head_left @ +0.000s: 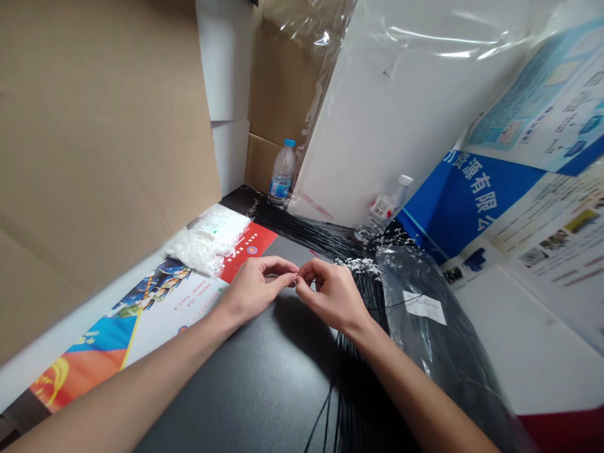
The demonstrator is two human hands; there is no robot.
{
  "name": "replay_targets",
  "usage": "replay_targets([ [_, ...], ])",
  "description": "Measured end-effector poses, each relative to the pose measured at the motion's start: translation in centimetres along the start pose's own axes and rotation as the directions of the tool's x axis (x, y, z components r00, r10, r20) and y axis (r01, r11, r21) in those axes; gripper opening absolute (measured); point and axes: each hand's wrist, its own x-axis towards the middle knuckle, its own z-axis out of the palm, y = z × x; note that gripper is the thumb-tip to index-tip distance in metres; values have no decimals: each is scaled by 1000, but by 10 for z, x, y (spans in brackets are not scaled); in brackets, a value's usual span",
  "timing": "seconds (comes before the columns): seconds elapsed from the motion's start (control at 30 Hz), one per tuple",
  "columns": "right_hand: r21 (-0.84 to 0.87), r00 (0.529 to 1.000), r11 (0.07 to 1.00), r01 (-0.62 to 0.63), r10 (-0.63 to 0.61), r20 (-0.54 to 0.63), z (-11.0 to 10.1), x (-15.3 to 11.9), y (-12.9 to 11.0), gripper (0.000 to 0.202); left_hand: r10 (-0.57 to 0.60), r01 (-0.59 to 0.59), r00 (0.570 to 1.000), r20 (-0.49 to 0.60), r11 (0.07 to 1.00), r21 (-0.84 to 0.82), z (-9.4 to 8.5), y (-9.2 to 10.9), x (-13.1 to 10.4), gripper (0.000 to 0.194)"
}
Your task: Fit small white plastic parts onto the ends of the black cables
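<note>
My left hand (255,286) and my right hand (333,292) meet over the dark table (236,384), thumbs and forefingers pinched tip to tip. Whatever small piece sits between the fingertips is too small to make out. Under my right wrist lies a thick bundle of thin black wires (352,384), with small white connectors (361,267) at its far end. A few loose black wires hang away from the bundle below my right hand. Beyond my left hand is a clear bag of small white pieces (212,236).
Another black wire bundle (306,229) lies behind. Two plastic bottles stand at the back, one blue-capped (283,173), one white-capped (389,204). A clear plastic bag (434,346) with a white label is at right. Cardboard (104,126) walls the left; a printed sheet (165,314) lies beneath.
</note>
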Motion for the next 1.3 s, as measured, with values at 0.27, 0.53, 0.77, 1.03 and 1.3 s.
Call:
replay_targets([
  [0.27, 264, 993, 959, -100, 77, 93, 1, 6, 11, 16, -54, 53, 999, -3, 985, -163, 0, 6, 1, 17],
  [0.53, 309, 992, 945, -110, 83, 99, 1, 5, 11, 14, -91, 95, 995, 25, 976, -195, 3, 9, 0, 20],
  [0.77, 120, 996, 989, -86, 84, 22, 3, 3, 7, 12, -66, 70, 997, 30, 986, -150, 4, 7, -1, 16],
  [1.03, 69, 999, 997, -32, 32, -2, 0, 1, 4, 12, -194, 200, 980, 51, 942, -269, 4, 11, -3, 15],
  [1.3, 170, 997, 983, -72, 73, 2, 0, 2, 3, 13, -174, 183, 983, 56, 929, -321, 2, 11, -1, 19],
])
